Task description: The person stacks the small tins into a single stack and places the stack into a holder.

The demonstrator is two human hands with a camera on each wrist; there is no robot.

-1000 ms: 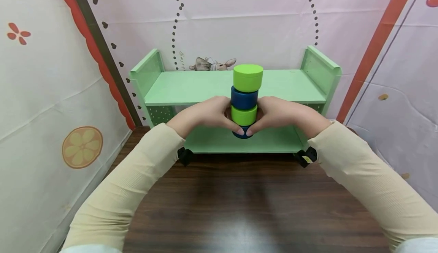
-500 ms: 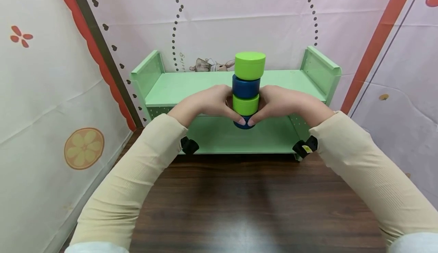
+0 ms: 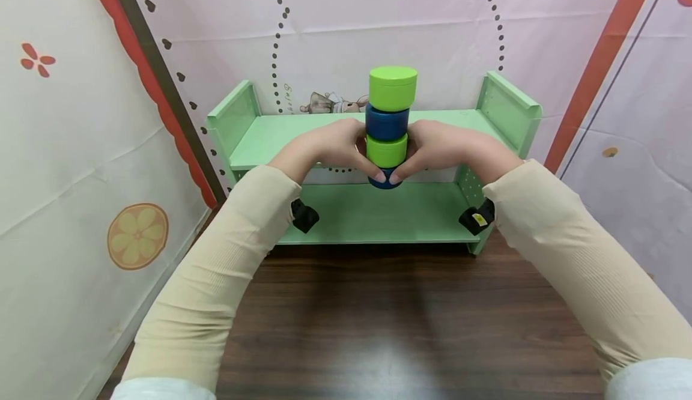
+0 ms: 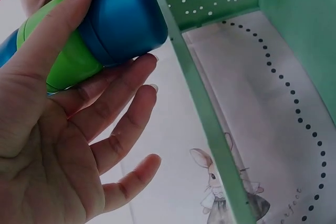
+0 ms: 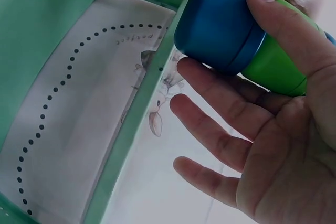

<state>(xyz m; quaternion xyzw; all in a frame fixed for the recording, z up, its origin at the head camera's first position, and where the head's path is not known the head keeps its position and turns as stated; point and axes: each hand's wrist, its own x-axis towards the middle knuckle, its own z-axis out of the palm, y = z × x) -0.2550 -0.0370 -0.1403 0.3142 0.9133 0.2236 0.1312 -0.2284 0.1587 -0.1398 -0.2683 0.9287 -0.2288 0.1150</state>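
An upright stack of round canisters, alternating in colour, is held up in front of the green shelf (image 3: 308, 136). From the top in the head view come a lime green canister (image 3: 393, 89), a dark blue one (image 3: 386, 125), a second green one (image 3: 386, 151) and a blue one (image 3: 385, 182) at the bottom. My left hand (image 3: 340, 145) grips the lower part from the left, and my right hand (image 3: 439, 146) from the right. Both thumbs press on the bottom blue canister (image 4: 126, 19). In the right wrist view, the outer fingers (image 5: 210, 129) spread away below the stack.
The shelf has two levels, with the lower board (image 3: 378, 214) near the dark wood table (image 3: 378, 316). Raised side panels (image 3: 510, 109) bound the upper level. Printed cloth (image 3: 389, 21) hangs behind and at both sides.
Both hands have raised the stack steadily. Its top canister now stands higher against the back cloth, and the bottom one is higher above the lower board. The grip looks the same.
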